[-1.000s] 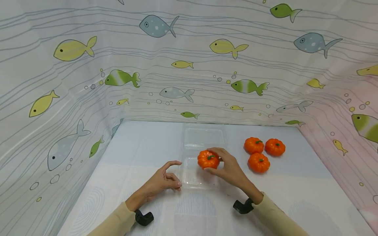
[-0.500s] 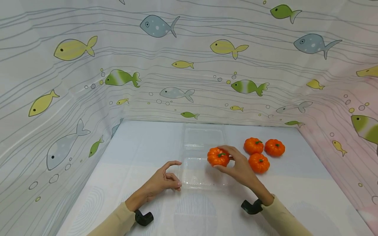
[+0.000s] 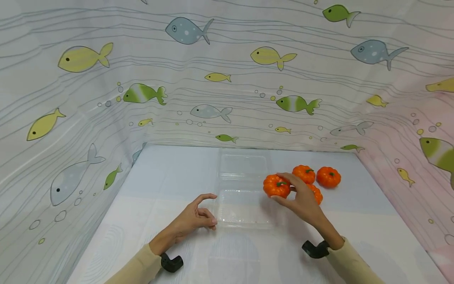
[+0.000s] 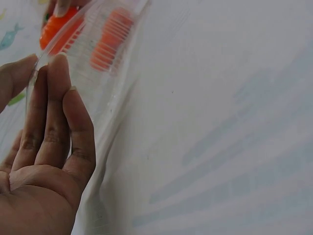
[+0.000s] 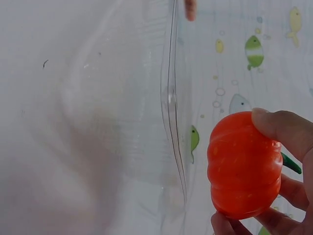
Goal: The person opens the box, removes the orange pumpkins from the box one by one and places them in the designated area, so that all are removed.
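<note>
My right hand (image 3: 301,201) grips a small orange toy pumpkin (image 3: 276,186) with a green stem. It holds the pumpkin above the right edge of a clear plastic clamshell container (image 3: 244,225), whose lid (image 3: 244,163) lies open at the back. In the right wrist view, the thumb and fingers curl round the pumpkin (image 5: 244,166). At the container's left edge is my left hand (image 3: 193,217), fingers loosely bent, a gap between its upper and lower fingertips. Up close in the left wrist view, the fingertips of the left hand (image 4: 54,147) are at the clear rim; whether they touch is unclear.
Three more orange pumpkins stand together on the right: one at the back (image 3: 303,174), one farther right (image 3: 328,177), and one partly behind my right hand (image 3: 316,194). Fish-printed cloth (image 3: 170,130) walls the table (image 3: 159,173) at the back and sides.
My right hand has carried the pumpkin to the right, from over the middle of the container to its right edge. The left hand has stayed in place.
</note>
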Demonstrator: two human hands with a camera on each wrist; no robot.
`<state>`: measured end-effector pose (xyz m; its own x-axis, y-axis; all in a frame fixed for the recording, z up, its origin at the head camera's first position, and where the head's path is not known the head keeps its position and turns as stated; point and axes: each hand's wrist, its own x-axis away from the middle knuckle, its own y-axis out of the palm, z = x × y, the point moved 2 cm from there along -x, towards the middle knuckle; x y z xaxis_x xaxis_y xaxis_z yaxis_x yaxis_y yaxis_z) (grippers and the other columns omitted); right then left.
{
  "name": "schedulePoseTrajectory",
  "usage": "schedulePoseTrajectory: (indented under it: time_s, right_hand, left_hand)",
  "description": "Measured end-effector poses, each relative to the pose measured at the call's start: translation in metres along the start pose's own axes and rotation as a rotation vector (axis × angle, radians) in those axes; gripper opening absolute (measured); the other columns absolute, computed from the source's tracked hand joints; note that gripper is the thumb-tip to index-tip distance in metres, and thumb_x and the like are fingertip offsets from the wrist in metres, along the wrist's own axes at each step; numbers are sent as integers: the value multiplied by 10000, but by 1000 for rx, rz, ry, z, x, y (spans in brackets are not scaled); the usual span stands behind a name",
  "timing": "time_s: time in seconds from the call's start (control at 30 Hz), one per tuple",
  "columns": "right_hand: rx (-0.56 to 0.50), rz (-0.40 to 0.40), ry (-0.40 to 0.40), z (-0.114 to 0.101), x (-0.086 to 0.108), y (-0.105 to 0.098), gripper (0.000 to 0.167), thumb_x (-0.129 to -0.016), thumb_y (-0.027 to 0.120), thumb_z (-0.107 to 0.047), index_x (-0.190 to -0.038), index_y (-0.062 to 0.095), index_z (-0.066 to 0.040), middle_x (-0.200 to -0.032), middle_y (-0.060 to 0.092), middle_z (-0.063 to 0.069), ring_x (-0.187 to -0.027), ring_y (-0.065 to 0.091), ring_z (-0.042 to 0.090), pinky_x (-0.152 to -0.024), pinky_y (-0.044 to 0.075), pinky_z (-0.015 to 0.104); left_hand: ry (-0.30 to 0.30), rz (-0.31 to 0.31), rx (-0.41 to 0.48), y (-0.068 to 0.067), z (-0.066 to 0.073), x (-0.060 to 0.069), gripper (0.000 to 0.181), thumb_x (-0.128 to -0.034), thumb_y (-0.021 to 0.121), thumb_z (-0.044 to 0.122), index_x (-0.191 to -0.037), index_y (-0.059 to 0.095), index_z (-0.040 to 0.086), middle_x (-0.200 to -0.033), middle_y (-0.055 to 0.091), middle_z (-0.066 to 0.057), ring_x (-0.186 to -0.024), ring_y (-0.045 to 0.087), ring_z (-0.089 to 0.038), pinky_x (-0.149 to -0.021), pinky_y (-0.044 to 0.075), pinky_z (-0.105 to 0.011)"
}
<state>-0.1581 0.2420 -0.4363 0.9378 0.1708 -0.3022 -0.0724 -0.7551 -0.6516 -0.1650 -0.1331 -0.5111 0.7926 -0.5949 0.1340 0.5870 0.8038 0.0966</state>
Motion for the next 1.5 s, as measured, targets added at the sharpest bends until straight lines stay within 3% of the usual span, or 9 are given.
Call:
schedulePoseTrajectory:
  time_s: [0.37,0.57,0.63,0.7,0.77,0.83,1.37,1.47,1.5]
  right_hand:
    - [101,94,37,16,10,-26,723,-825,887,-364,-1456,575,-198,-1436,577,65,-1273,546,282,-980,519,527]
    - [98,132,60,25,16,-38,716,-830,891,-318,-1452,568,-176,-1428,574,113,-1282,528,353,-998,477,617]
    - [105,135,82,28,18,-42,727,-836,886,-320,-1465,554,-167,-1441,560,126,-1264,538,357,-1007,508,494]
    - [100,139,103,31,20,-45,740,-840,881,-331,-1476,542,-161,-1453,547,130,-1251,547,350,-989,505,297]
    - [96,139,123,33,22,-48,752,-848,874,-343,-1489,530,-152,-1469,530,146,-1246,545,355,-946,448,133]
    - [95,140,142,35,25,-51,757,-852,866,-368,-1496,525,-160,-1481,519,153,-1254,541,358,-911,383,57]
    - [120,197,218,46,44,-81,785,-877,843,-370,-1524,485,-107,-1483,484,203,-1238,524,437,-847,336,1]
    - [131,201,242,49,46,-86,797,-882,836,-383,-1537,473,-111,-1516,458,208,-1247,514,446,-846,359,25]
    - [142,202,255,50,46,-87,806,-884,831,-394,-1543,464,-110,-1528,446,213,-1249,511,450,-889,416,77]
  left_hand:
    - [-9,5,-9,1,2,2,879,-886,815,79,-1587,293,169,-947,726,-159,-876,733,-347,-848,578,-439]
    - [-6,3,-2,1,2,2,875,-884,817,77,-1583,302,180,-943,728,-152,-869,734,-337,-845,582,-439]
    - [-5,3,-1,1,2,2,874,-882,819,77,-1581,305,183,-942,728,-151,-868,734,-335,-846,582,-440]
    - [-6,3,-2,1,2,1,872,-882,820,81,-1580,307,186,-945,729,-150,-870,734,-333,-849,583,-441]
    - [-3,2,-4,1,2,1,876,-883,819,80,-1583,301,178,-947,729,-153,-872,734,-334,-851,583,-443]
    - [-2,1,-6,1,2,1,878,-885,817,78,-1585,296,171,-950,729,-155,-874,733,-334,-851,583,-442]
    - [-3,1,-11,1,3,1,878,-882,820,77,-1583,297,161,-943,728,-155,-865,733,-333,-846,581,-434]
    - [-2,-2,-8,1,4,1,878,-884,817,75,-1583,293,153,-940,729,-147,-862,733,-321,-846,582,-429]
    - [0,-3,-8,0,3,1,879,-884,817,75,-1584,290,148,-938,731,-145,-861,733,-317,-845,583,-425]
